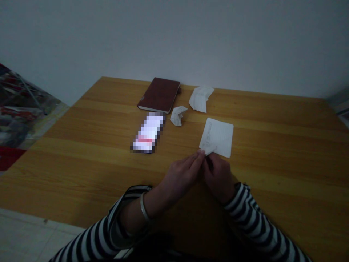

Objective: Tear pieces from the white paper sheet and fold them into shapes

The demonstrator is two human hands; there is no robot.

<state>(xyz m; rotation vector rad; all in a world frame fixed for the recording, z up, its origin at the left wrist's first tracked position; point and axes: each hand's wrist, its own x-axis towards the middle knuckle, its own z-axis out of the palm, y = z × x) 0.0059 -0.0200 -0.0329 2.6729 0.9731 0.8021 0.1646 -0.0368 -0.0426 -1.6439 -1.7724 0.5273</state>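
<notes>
While the left hand [184,171] pinches a small folded paper [209,149] at one end, the right hand [219,174] appears to grip the other, its fingertips partly hidden, probably to steady the creases. It overlaps the lined sheet [219,135] in view, toward the desk's [272,145] near edge. Two folded pieces [201,99] lie nearer the far edge, perhaps for elbow room; the phone [148,133] lies face up, likely for viewing, below the notebook [160,94].

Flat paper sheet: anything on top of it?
A small paper piece, held by the left hand and right hand, overlaps the near side of the flat paper sheet; contact unclear. Whatever it covers is hidden.
</notes>
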